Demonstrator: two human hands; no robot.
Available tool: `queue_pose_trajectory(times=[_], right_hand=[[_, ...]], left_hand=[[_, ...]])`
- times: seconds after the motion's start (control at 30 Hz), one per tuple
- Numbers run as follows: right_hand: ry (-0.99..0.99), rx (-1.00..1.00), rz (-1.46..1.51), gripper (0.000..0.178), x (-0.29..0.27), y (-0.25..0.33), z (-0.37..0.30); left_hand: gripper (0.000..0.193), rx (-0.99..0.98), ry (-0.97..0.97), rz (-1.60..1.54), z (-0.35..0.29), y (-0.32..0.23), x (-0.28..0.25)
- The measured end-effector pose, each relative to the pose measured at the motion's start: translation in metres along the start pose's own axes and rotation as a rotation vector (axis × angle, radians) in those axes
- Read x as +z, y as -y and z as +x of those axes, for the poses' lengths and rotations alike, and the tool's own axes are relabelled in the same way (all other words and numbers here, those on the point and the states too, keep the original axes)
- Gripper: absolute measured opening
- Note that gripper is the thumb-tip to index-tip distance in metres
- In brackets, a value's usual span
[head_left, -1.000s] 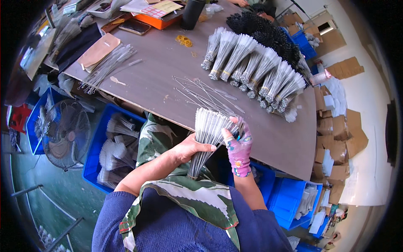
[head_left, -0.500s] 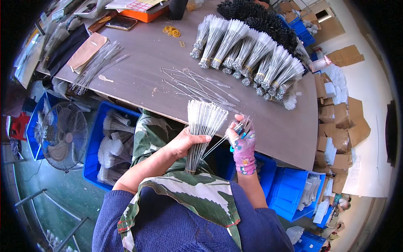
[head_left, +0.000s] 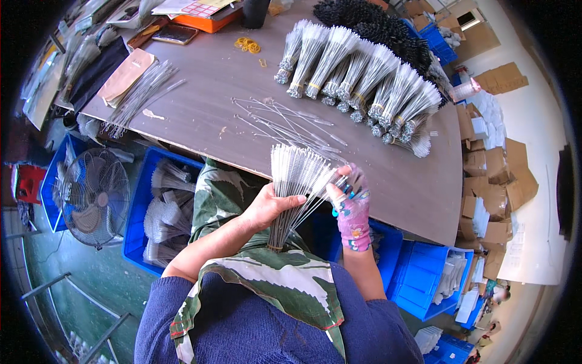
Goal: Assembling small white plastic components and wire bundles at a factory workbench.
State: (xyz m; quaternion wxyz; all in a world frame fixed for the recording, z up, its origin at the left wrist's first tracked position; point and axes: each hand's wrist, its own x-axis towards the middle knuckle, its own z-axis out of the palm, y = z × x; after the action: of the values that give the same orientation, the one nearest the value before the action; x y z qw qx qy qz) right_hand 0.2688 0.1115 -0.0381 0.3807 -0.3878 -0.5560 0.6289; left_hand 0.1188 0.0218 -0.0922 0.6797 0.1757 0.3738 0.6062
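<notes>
My left hand (head_left: 276, 205) is closed around a bundle of thin wire brushes (head_left: 297, 170), white bristle ends up and fanned out. Their wire ends gather in a yellow band (head_left: 276, 247) just above my camouflage apron (head_left: 279, 273). At the bundle's right edge is my right hand (head_left: 347, 185), in a pink patterned fingerless glove. Its thumb and fingers are closed on the bristle end of a brush leaning out of the bundle. Something small, dark and blue also shows among those fingers, too blurred to name. Loose wire brushes (head_left: 285, 124) lie scattered on the table beyond the bundle.
Many banded brush bundles (head_left: 357, 76) stand at the table's (head_left: 206, 109) far right, before black bristly items (head_left: 376, 24). Yellow rubber bands (head_left: 247, 45) and a phone (head_left: 175, 33) lie farther off. A fan (head_left: 96, 199) and blue crates (head_left: 138, 236) stand below left; more crates (head_left: 418, 276) right.
My right hand has shifted slightly left against the bundle's bristles, and its fingers have turned. Several brushes at the right edge now lean toward it. My left hand keeps its grip.
</notes>
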Motion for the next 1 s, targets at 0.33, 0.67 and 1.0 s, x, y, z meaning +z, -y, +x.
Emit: queue_pose_trajectory(times=[0.33,0.67,1.0], right_hand=[[0.018,-0.071,-0.100,0.029,-0.003,0.011,0.003],[0.076,-0.001,-0.170,0.018,0.000,0.020,0.010],[0.434,0.011,-0.011,0.021,-0.029,0.021,0.011]], left_hand=[[0.025,0.011,-0.011,0.052,-0.005,-0.003,0.004],[0.035,-0.054,0.056,-0.048,-0.008,-0.006,0.007],[0.041,-0.171,0.071,-0.139,-0.005,-0.004,-0.014]])
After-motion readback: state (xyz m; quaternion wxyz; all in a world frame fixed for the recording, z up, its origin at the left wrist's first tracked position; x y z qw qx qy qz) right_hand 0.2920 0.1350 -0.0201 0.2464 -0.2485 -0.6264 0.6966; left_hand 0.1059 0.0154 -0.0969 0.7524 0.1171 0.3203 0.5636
